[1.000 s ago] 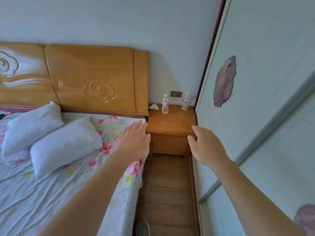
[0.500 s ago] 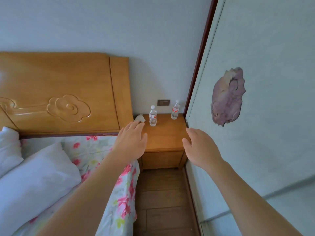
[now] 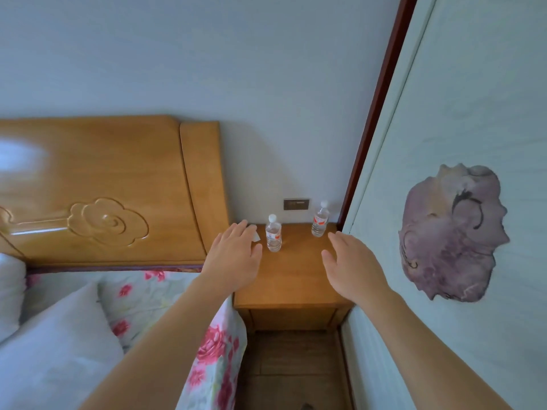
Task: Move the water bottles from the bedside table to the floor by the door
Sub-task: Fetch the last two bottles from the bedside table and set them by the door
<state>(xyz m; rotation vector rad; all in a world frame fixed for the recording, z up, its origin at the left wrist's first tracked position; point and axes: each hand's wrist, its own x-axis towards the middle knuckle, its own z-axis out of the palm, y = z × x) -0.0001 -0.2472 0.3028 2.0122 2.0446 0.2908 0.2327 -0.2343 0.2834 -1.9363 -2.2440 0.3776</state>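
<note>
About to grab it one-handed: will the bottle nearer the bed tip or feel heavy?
The bottle stands upright, tall and narrow, so a sideways nudge would probably tip it. It seems to hold water, so likely hefty for its size. Its clear plastic may flex when squeezed.

Near bottle (image 3: 273,233): you have a small clear plastic bottle with a white cap and a pale label marked red. It stands upright on the back left part of the table top.
Far bottle (image 3: 320,220): same kind, with a white cap and a red-and-white label. It is upright at the back right corner.
Spacing: the two stand apart, not touching.
Bedside table (image 3: 293,279): orange-brown wood, and both your bottles stand on its top.
</note>
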